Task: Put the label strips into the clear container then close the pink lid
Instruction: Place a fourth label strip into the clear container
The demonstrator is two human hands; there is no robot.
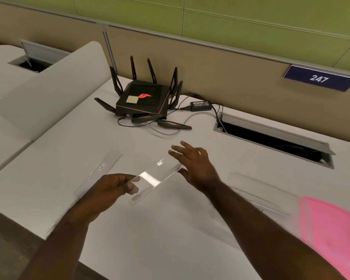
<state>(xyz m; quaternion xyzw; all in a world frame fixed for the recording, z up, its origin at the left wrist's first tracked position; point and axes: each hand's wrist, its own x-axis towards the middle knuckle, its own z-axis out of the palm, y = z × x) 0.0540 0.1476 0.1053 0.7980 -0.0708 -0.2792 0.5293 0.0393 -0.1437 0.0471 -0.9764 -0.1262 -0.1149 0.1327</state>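
The left hand [111,186] pinches one end of a clear strip [156,174] above the table [170,229] middle; the right hand [194,164], spread, steadies its far end. The container [257,190] and pink lid [331,225] lie at the right edge. A light pinch may let the smooth strip slip.

Two bare forearms reaching in from the lower edge, no sleeves, no watch, no rings or gloves, left hand [117,185] with short plain nails, right hand [192,164] with slim fingers, edges motion-blurred

One clear label strip [158,173] is held between both hands, another strip [101,168] lies flat left of them, clear container [259,190] and pink lid [329,229] sit off right.
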